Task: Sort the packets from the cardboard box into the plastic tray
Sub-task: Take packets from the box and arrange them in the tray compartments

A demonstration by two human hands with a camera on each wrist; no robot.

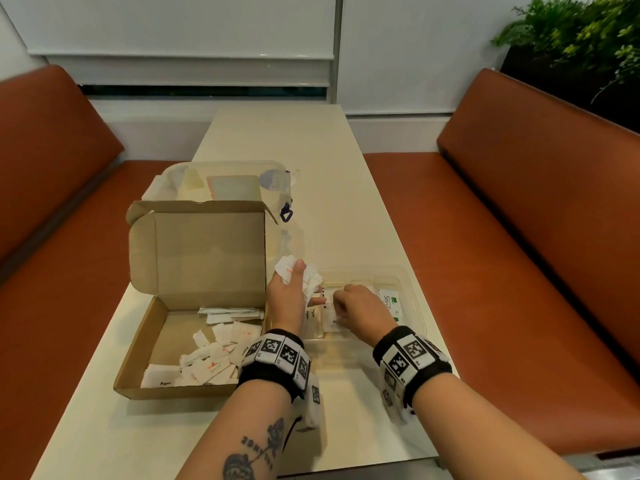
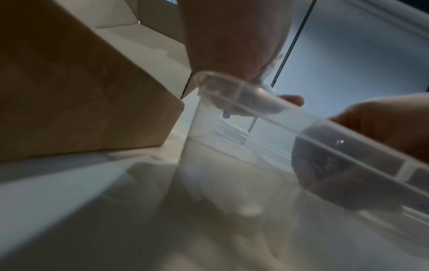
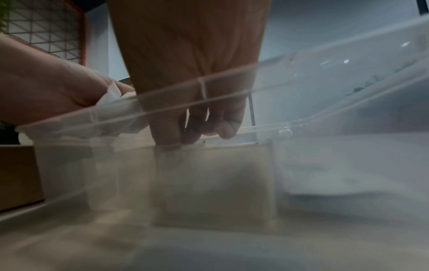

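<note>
An open cardboard box (image 1: 138,348) holds several white packets (image 1: 211,358) on the table's left. Right beside it stands the clear plastic tray (image 1: 412,296), divided into compartments; a green-printed packet (image 1: 391,301) lies in the right one. My left hand (image 1: 294,292) hovers over the tray's left end and grips a bunch of white packets (image 1: 301,275). My right hand (image 1: 356,303) reaches down into the middle compartment, its fingers (image 3: 167,139) and thumb curled onto a white packet (image 1: 330,315) there. The tray's rim (image 3: 202,86) crosses in front of that hand. What lies under the fingertips is blurred.
A clear lidded container (image 1: 225,181) stands behind the box's raised flap (image 1: 197,247). Orange benches (image 1: 519,237) run along both sides of the narrow table (image 1: 294,140). A plant (image 1: 581,32) sits at the far right. The table's near edge is just below my forearms.
</note>
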